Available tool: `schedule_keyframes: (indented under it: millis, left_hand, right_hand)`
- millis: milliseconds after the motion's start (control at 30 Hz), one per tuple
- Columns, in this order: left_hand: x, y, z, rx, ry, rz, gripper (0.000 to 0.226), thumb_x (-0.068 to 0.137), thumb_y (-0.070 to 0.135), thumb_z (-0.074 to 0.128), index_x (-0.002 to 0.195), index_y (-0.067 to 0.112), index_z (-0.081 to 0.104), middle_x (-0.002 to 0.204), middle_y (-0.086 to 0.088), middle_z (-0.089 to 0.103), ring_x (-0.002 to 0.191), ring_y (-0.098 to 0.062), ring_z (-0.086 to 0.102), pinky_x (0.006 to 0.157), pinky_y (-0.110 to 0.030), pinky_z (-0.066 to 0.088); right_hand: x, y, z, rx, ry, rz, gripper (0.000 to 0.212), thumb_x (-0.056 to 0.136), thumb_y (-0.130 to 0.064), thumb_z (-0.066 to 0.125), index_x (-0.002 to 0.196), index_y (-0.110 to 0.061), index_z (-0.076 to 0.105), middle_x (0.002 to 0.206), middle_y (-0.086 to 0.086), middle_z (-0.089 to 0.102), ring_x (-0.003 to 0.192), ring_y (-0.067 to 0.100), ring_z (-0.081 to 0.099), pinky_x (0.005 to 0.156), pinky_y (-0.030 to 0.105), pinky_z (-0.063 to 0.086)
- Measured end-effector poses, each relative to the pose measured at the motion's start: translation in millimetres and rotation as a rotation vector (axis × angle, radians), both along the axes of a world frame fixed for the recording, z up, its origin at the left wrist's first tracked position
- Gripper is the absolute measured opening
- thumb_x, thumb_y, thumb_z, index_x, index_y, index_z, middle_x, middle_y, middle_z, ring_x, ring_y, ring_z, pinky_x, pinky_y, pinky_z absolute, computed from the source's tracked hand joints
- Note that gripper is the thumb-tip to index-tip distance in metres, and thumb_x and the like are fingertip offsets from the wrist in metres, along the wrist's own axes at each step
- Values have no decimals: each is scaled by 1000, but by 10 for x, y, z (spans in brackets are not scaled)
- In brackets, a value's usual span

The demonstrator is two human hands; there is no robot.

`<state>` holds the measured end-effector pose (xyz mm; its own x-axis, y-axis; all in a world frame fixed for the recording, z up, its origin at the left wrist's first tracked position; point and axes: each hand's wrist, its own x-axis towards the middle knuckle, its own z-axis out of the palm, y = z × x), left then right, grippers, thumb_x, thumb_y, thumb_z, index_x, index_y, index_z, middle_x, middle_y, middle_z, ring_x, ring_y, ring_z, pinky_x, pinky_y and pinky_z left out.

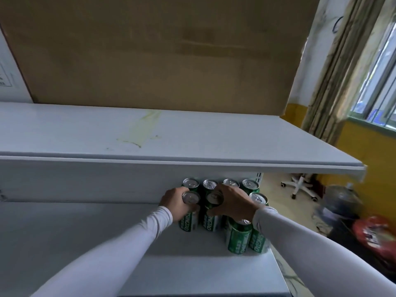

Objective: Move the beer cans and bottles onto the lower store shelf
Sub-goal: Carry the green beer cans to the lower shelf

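Observation:
Several green beer cans stand grouped at the right end of the white lower shelf (85, 243). My left hand (174, 203) is wrapped around the left can of the middle row (189, 219). My right hand (233, 202) grips the can beside it (212, 217) from above and the right. A back row of cans (230, 182) sits under the upper shelf's edge. Two more cans stand nearer me, one (239, 236) just below my right wrist and one (258, 241) at the shelf's right edge. No bottles are in view.
The white upper shelf (171, 133) overhangs the cans, with a large cardboard sheet (160, 50) standing behind it. To the right are a window with curtains (334, 71), an office chair base (299, 185), a water jug (340, 202) and a red bag (375, 234) on the floor.

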<state>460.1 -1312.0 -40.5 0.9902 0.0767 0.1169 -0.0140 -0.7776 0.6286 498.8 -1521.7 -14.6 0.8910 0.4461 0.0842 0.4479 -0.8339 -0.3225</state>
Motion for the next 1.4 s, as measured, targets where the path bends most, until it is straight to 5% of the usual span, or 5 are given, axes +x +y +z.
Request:
schedule_keyframes:
  millis: [167,433,633,767,1400]
  left_hand:
    - [18,-61,5,-4,4,33,30,60,40,81,72,27,57,79,3,65,82,-24,64,67,-29,46]
    - [-69,-80,45,-35,63,28,58,56,46,83,105,27,60,103,3,67,95,-20,63,79,-28,49]
    - [-396,28,176,19,99,60,97,47,63,72,127,13,50,125,-6,58,114,-23,57,96,-32,46]
    - [-805,206,259,99,173,152,79,71,45,78,134,10,45,134,-8,52,123,-23,50,100,-27,39]
    - [-4221,3108,559,175,253,751,72,78,54,66,139,23,40,139,2,46,127,-20,48,103,-33,42]
  right_hand:
    - [78,47,-58,-78,6,29,77,57,-68,74,122,-31,53,101,0,69,93,27,64,76,34,52]
    - [45,26,55,-156,53,72,74,63,-60,80,120,-20,54,107,5,67,96,27,61,67,29,38]
    - [-49,-66,284,-63,8,153,84,69,-65,73,140,-27,49,133,2,60,118,27,58,92,34,48]
    - [-194,164,446,-39,-29,263,62,82,-55,68,135,-26,54,129,1,62,113,24,61,84,29,46]
    - [-2419,4361,669,-109,-95,910,69,86,-56,63,142,-20,46,146,1,48,132,19,46,109,32,38]
